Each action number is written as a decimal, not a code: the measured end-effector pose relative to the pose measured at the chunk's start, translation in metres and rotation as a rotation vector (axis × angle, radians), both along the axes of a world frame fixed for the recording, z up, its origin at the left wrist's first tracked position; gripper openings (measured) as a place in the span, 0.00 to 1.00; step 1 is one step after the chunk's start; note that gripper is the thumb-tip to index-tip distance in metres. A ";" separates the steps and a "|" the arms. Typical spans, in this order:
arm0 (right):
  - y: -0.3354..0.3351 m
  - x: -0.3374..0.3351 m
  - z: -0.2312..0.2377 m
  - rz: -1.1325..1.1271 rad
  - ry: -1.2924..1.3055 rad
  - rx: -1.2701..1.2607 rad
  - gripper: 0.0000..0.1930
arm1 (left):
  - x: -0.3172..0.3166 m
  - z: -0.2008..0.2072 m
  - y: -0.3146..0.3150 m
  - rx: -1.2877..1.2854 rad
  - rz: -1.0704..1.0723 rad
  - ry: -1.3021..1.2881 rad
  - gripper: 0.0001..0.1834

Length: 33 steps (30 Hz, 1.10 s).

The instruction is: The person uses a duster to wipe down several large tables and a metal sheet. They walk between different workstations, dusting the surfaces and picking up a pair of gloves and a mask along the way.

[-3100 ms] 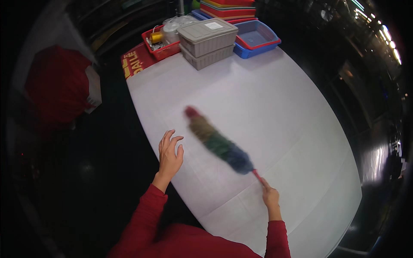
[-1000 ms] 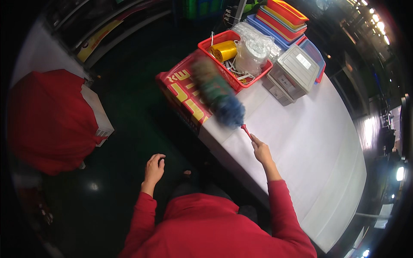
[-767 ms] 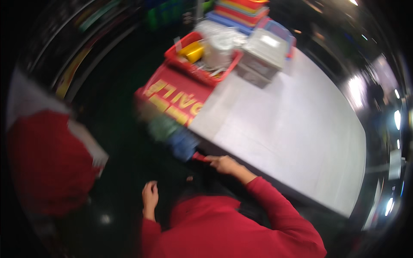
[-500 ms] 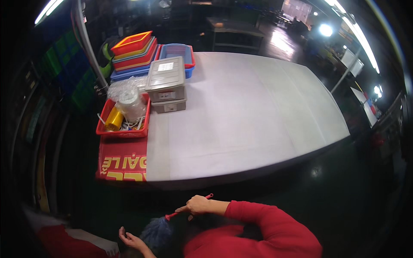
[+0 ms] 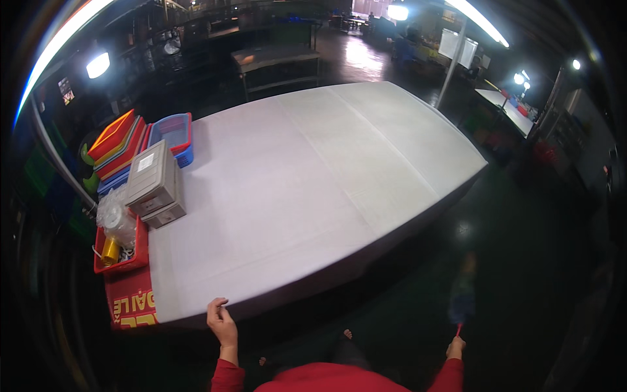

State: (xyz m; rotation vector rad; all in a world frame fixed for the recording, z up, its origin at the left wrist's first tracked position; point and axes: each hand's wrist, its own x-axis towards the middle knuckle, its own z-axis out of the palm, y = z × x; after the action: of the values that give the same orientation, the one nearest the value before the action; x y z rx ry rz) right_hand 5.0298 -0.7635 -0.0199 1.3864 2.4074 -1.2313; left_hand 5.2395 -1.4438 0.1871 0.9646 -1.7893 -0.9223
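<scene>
A feather duster [image 5: 462, 302] with a red handle and a fluffy dark blue head is in my right hand [image 5: 455, 347], out to the right over the dark floor. Its head points forward and is smeared by motion. My fingers wrap round the handle. At the near left edge of the large table with a pale cover [image 5: 287, 189], my left hand [image 5: 223, 325] is raised with fingers loosely bent and apart, holding nothing. Whether it touches the cover I cannot tell.
On the table's left end are a red basket [image 5: 142, 256] with bubble wrap and a yellow roll, grey lidded boxes [image 5: 151, 178], a blue basket [image 5: 171, 132] and stacked coloured trays [image 5: 112, 136]. A metal pole [image 5: 452, 62] stands beyond the far right edge.
My view has turned right. My right hand has swung the duster from in front of my body out to the right. The left hand has moved up beside the table edge.
</scene>
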 end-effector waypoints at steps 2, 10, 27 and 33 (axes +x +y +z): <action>-0.029 -0.038 0.069 -0.317 0.105 -0.707 0.18 | -0.059 -0.016 0.037 0.055 -0.123 0.008 0.12; -0.203 -0.155 0.170 0.548 0.304 -0.687 0.17 | -0.280 0.040 0.177 -0.284 -0.912 0.086 0.15; -0.193 -0.531 0.153 0.896 -0.042 0.240 0.15 | -0.611 0.020 0.191 0.150 -0.701 0.027 0.12; 0.093 -0.585 0.106 0.113 0.045 0.345 0.14 | -0.795 0.015 0.294 -0.017 -1.098 -0.016 0.12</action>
State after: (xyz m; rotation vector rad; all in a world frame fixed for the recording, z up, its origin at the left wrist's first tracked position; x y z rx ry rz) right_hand 4.4444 -0.6704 0.0866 1.2863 2.7862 -0.8601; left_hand 4.4447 -1.1494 0.2018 -0.1281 -2.3283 -1.5189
